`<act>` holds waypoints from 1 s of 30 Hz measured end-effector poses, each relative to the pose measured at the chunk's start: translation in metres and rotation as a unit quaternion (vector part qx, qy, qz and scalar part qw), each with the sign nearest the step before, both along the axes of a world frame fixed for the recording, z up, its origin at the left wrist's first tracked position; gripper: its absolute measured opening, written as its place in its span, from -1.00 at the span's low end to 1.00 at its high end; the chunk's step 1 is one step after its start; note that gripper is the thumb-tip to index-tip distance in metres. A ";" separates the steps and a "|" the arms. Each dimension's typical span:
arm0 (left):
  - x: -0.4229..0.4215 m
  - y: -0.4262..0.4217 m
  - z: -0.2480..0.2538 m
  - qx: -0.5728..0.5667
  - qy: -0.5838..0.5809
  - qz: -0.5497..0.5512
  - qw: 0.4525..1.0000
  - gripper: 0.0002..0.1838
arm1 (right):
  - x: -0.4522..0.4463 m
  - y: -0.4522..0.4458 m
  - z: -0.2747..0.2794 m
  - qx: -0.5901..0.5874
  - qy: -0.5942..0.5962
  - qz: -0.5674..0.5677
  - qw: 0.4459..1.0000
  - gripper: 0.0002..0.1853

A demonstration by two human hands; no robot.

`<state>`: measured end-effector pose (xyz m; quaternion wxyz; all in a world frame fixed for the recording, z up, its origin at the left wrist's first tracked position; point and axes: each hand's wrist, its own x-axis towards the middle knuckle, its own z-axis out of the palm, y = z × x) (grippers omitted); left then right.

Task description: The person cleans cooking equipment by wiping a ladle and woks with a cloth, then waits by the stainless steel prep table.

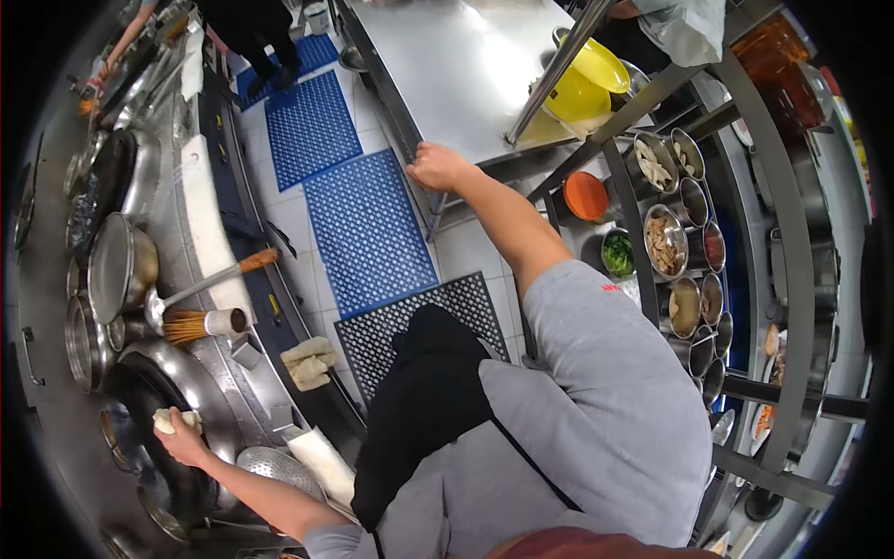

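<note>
At the lower left, my left hand [186,443] is closed on a folded pale cloth [177,421] at the rim of a dark wok [140,382]. My right hand [438,169] is held out beside the edge of the steel table [433,65], its fingers curled; whether they hold or touch anything is too small to tell. Left of centre lie a bamboo brush [205,323] and a ladle [214,279] with a wooden handle.
Blue mats [368,228] and a black mat [475,312] cover the floor. A person [247,28] stands at the top left. Yellow dishes [577,93] sit on the table's right end. Metal food containers [666,240] line the right side, behind grey rack bars.
</note>
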<state>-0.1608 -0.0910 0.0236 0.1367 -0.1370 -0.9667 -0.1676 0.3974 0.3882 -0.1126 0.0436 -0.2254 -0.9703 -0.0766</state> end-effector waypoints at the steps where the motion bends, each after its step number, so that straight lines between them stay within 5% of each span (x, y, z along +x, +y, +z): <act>1: 0.002 0.001 0.001 -0.004 0.003 -0.001 1.000 -0.33 | 0.002 -0.002 0.002 0.000 0.000 0.003 1.000 -0.76; 30: 0.015 0.008 0.003 -0.022 0.020 0.020 0.999 -0.36 | 0.001 -0.010 0.015 0.017 0.005 -0.004 1.000 -0.79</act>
